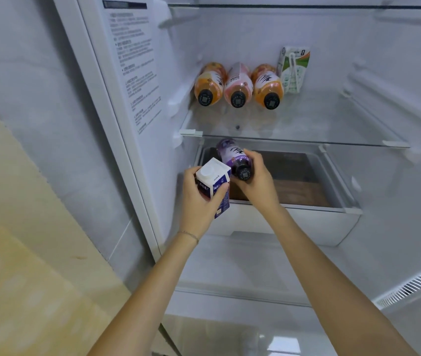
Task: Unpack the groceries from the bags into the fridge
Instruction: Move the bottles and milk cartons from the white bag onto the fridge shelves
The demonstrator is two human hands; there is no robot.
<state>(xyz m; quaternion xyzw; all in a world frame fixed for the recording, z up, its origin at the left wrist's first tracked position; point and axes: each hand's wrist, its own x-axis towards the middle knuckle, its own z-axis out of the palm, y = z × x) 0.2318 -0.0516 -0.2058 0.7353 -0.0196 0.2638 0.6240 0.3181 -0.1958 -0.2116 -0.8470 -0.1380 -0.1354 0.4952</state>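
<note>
I see my left hand [199, 202] wrapped round a small milk carton [213, 187], thumb on the near left face and fingers curled across the right one, so the grip is firm and closed about the box. The carton is stiff card, white on top with a round white cap and dark blue printed sides, and it is held tilted just in front of the drawer [294, 223]. My right hand [256, 187] clasps a purple bottle [233, 159] near its neck, fingers bent over the top and thumb below. The bottle is glossy plastic with a purple label and a black cap facing me, and it slants over the left end of the open drawer, touching or nearly touching the carton; I cannot tell which. The drawer is milky plastic with a brown floor showing inside. Above it runs a clear glass shelf [307, 136] with white clips at the front corners. On the shelf three bottles lie on their sides, caps toward me: the left orange bottle [209, 82], the pink bottle [239, 83] and the right orange bottle [267, 84], packed side by side. Just beside them a green-and-white carton [294, 70] stands upright against the back wall. A thin bracelet [188, 235] circles my left wrist.
</note>
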